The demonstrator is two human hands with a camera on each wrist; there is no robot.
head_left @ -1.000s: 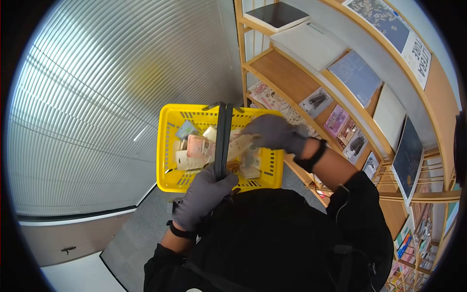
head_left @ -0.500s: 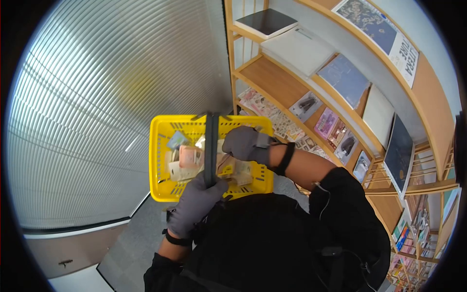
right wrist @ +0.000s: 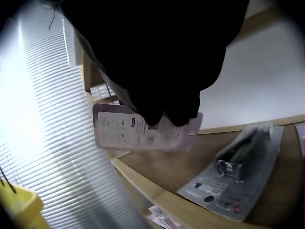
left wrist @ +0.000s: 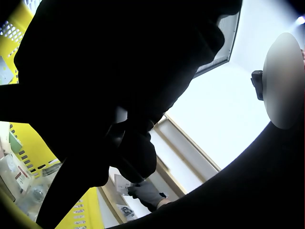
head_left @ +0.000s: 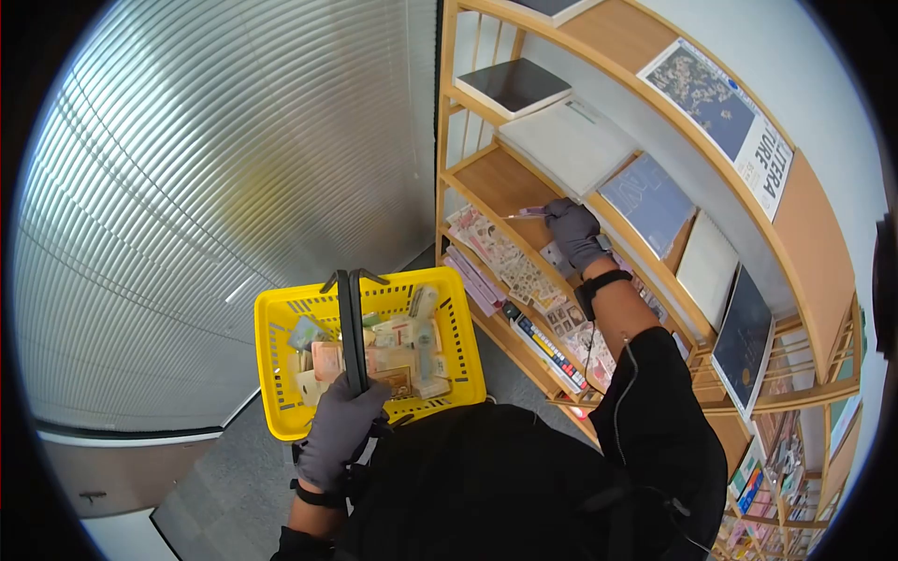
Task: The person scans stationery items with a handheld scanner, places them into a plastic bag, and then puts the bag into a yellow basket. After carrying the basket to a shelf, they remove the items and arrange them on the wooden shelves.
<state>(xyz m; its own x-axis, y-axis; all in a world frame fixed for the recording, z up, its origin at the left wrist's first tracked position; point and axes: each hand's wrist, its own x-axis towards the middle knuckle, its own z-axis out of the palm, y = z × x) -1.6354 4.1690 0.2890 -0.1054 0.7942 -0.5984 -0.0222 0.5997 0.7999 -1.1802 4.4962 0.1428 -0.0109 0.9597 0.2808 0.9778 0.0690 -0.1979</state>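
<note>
My gloved left hand (head_left: pixel 341 430) grips the black handles (head_left: pixel 350 327) of a yellow shopping basket (head_left: pixel 265 369). Inside the basket lie several small packaged goods (head_left: pixel 388 360), some in clear plastic. At the wooden shelf, my gloved right hand (head_left: pixel 573 234) pinches a flat purple-edged package (right wrist: pixel 143 129) by its upper edge. Its printed white back faces the right wrist camera; the product itself is hidden. Just beside it on the shelf board lies a blister pack (right wrist: pixel 238 162) with a dark stapler-like item.
A curved wooden shelf unit (head_left: pixel 496 182) runs along the right, with notebooks (head_left: pixel 645 201) on upper boards and sticker sheets (head_left: pixel 514 262) lower down. A ribbed translucent partition (head_left: pixel 234 168) stands at the left. Grey floor (head_left: pixel 215 467) shows below the basket.
My right hand has moved from over the basket to the shelf and now holds the purple-edged package there. The basket, still in my left hand, sits lower and further left in the head view.
</note>
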